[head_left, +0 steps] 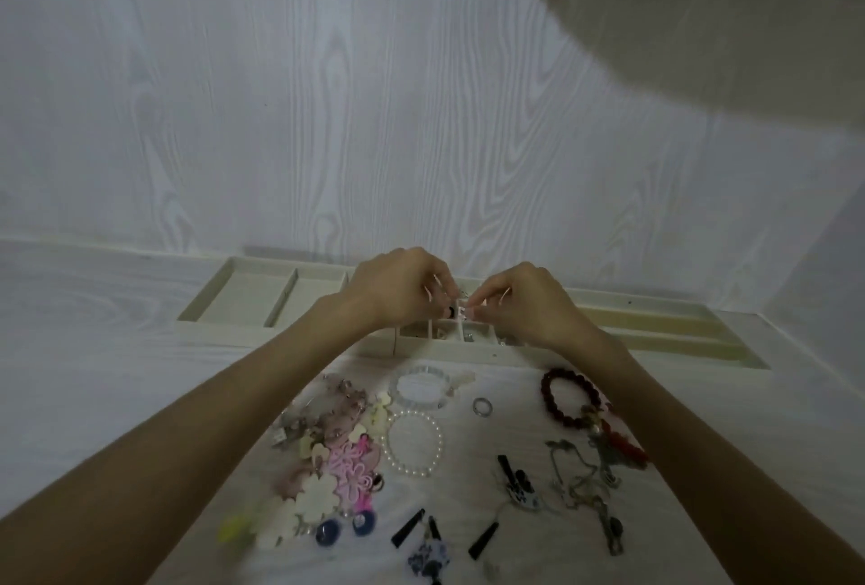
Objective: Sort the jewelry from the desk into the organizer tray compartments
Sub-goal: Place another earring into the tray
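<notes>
The cream organizer tray (234,299) lies along the wall at the back of the white desk. My left hand (402,287) and my right hand (519,303) meet above its small middle compartments (472,331). Both pinch one tiny piece of jewelry (461,310) with a dark part and a pale part; its exact kind is too small to tell. Loose jewelry lies on the desk nearer to me: a dark red bead bracelet (561,390), a pearl bracelet (414,444), a clear bracelet (421,385), a silver ring (482,406).
A heap of pink and cream flower pieces (341,467) lies at the left front. Black clips (515,477) and metal chains (585,481) lie at the right front. Wide tray sections at the far left and long slots (655,327) at the right hold nothing visible.
</notes>
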### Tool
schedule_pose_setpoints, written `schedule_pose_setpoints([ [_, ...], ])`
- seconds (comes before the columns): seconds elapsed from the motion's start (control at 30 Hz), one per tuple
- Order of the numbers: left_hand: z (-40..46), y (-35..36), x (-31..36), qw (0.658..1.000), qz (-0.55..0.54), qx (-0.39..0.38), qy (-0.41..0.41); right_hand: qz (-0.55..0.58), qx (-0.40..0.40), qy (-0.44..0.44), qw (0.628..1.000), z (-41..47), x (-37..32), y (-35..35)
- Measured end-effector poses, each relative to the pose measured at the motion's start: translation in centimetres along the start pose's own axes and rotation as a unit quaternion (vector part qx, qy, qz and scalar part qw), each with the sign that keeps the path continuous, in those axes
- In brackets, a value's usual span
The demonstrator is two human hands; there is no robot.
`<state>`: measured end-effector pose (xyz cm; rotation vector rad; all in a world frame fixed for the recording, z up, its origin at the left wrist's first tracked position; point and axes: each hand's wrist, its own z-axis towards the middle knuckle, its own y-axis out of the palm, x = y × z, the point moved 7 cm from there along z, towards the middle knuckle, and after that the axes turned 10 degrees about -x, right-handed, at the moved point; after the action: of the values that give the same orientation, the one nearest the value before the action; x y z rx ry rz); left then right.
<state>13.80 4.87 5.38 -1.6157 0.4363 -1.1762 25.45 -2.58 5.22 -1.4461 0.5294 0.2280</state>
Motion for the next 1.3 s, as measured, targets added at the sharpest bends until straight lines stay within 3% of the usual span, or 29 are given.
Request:
schedule_pose_setpoints([
  [0.23, 1.3, 1.4, -3.2, 0.998, 0.058, -0.031, -0.011, -0.089, -0.092, 0.026, 0.991, 3.1, 0.2, 2.0],
  [0.63, 1.2, 1.3, -3.5, 0.996, 0.057, -0.067, -0.006, -0.239, -0.104, 0.057, 0.964, 4.7, -0.5, 4.1],
  [0.93, 1.9, 2.8, -2.0, 0.975, 0.168, -0.136, 0.047, -0.226, -0.137, 0.048, 0.963, 4.3, -0.7, 2.6],
  [1.13, 2.6, 3.8, -1.6, 0.95, 0.258, -0.169, 0.047, -0.296, -0.209, 0.007, 0.932, 3.6, -1.0, 3.1],
  [1.3, 2.6, 3.8, -1.2, 0.94, 0.29, -0.169, 0.056, -0.325, -0.221, -0.005, 0.92, 3.7, -1.0, 3.8],
])
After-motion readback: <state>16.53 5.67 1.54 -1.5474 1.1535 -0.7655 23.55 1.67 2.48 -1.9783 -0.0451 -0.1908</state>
